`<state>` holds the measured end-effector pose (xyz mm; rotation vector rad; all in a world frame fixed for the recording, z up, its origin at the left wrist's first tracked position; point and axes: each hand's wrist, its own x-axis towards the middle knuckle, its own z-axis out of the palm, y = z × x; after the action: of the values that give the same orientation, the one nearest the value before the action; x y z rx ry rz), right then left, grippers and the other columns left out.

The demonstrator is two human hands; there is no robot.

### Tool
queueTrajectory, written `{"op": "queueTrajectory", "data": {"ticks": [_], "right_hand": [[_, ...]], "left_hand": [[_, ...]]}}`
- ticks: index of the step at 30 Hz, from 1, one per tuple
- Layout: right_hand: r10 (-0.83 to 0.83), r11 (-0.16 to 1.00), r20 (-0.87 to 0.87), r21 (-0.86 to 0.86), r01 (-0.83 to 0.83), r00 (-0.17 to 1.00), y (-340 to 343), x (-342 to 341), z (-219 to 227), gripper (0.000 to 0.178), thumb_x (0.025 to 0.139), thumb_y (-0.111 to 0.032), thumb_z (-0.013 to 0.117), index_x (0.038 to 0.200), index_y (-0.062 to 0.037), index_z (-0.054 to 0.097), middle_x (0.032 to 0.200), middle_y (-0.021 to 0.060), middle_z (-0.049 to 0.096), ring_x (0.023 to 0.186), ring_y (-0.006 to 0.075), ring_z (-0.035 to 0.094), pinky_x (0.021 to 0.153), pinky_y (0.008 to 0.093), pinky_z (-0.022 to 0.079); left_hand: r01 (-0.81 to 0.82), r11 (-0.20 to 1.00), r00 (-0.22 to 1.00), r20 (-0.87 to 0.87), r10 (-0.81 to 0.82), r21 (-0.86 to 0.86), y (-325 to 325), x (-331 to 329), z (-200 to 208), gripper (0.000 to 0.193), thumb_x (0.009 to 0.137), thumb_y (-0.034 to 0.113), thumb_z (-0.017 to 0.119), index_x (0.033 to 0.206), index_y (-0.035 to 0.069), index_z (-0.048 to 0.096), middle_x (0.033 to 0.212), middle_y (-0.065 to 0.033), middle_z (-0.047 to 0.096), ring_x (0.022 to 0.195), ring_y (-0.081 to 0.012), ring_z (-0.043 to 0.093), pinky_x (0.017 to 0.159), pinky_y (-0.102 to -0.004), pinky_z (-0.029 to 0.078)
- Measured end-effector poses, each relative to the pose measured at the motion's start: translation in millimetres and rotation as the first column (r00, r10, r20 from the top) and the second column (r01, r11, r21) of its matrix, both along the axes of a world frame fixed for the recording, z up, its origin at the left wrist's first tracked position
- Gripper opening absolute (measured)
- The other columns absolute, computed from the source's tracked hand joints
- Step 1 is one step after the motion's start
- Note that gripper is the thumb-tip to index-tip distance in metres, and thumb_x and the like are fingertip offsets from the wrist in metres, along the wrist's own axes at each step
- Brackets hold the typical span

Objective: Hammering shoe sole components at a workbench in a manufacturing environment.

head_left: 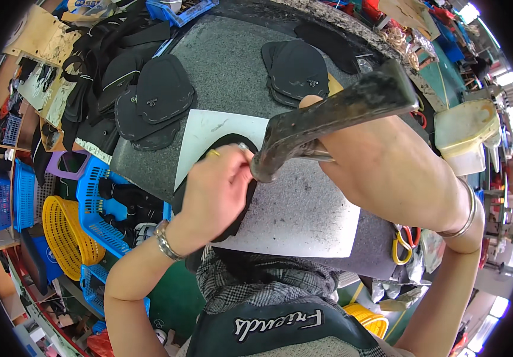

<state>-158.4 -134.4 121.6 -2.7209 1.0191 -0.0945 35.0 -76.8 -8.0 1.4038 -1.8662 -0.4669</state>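
Note:
My right hand (381,160) grips a dark, worn metal hammer (340,113), whose wide end points to the far right. The hammer's narrow rounded end is low, right beside the fingertips of my left hand (217,190). Those left fingers are pinched together over a black rounded fabric piece (226,141), much of it covered by the hand. Whatever small thing they pinch is hidden. Beneath the black piece lies a white board (304,223) with dark specks, on the grey worktop (226,59).
Black stitched pieces lie in stacks at the left (164,89) and far right (298,68). Black straps (83,77) heap beyond the left stack. Yellow-handled scissors (402,245) rest at the right edge. Blue (98,202) and yellow baskets (69,232) stand at left; a whitish tub (465,128) is at right.

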Motion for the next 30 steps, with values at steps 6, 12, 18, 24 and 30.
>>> {"op": "queueTrajectory", "data": {"ticks": [6, 12, 18, 24, 30], "right_hand": [[-0.063, 0.994, 0.233, -0.073, 0.082, 0.970, 3, 9, 15, 0.035, 0.073, 0.002, 0.060, 0.107, -0.0017, 0.054, 0.093, 0.0155, 0.058, 0.086, 0.0324, 0.057, 0.075, 0.0411, 0.046], [0.040, 0.999, 0.127, -0.032, -0.036, 0.991, -7, 0, 3, 0.032, 0.072, 0.003, 0.061, 0.103, -0.0016, 0.057, 0.090, 0.0154, 0.056, 0.082, 0.0318, 0.056, 0.073, 0.0391, 0.046], [0.043, 0.998, -0.012, -0.036, -0.043, 0.999, -8, 4, -3, 0.034, 0.072, 0.001, 0.062, 0.105, -0.0005, 0.058, 0.089, 0.0146, 0.056, 0.077, 0.0309, 0.057, 0.071, 0.0384, 0.047], [0.022, 0.995, 0.242, -0.100, 0.003, 0.970, -5, 9, 21, 0.030, 0.073, 0.006, 0.060, 0.103, 0.0013, 0.059, 0.088, 0.0136, 0.056, 0.075, 0.0249, 0.057, 0.069, 0.0313, 0.048], [0.003, 0.998, 0.018, -0.058, -0.002, 1.000, -20, 6, -1, 0.038, 0.072, 0.003, 0.060, 0.110, 0.0005, 0.055, 0.098, 0.0164, 0.057, 0.090, 0.0301, 0.057, 0.080, 0.0346, 0.046]], "left_hand": [[-0.010, 0.998, 0.989, -0.146, 0.018, 0.056, -3, 0, -9, 0.011, 0.080, 0.005, 0.067, 0.087, 0.000, 0.060, 0.070, -0.0134, 0.061, 0.061, -0.0309, 0.059, 0.056, -0.0334, 0.048], [-0.025, 0.985, 0.956, -0.283, 0.074, 0.172, -11, 4, -8, 0.010, 0.080, 0.003, 0.065, 0.086, 0.000, 0.059, 0.071, -0.0128, 0.061, 0.058, -0.0307, 0.058, 0.055, -0.0333, 0.048], [0.031, 0.986, 0.998, 0.053, -0.023, -0.166, -10, -2, -11, 0.014, 0.078, 0.003, 0.067, 0.089, 0.001, 0.060, 0.068, -0.0127, 0.058, 0.056, -0.0322, 0.055, 0.055, -0.0347, 0.048], [0.010, 0.984, 0.882, -0.465, 0.076, 0.178, -20, 5, -17, 0.017, 0.083, 0.007, 0.069, 0.092, -0.003, 0.060, 0.074, -0.0098, 0.067, 0.069, -0.0110, 0.066, 0.061, -0.0239, 0.049], [-0.042, 0.985, 0.997, 0.056, 0.052, -0.170, -10, -8, -7, 0.012, 0.075, 0.000, 0.068, 0.081, 0.002, 0.058, 0.064, -0.0101, 0.056, 0.058, -0.0304, 0.056, 0.052, -0.0350, 0.046]]}}
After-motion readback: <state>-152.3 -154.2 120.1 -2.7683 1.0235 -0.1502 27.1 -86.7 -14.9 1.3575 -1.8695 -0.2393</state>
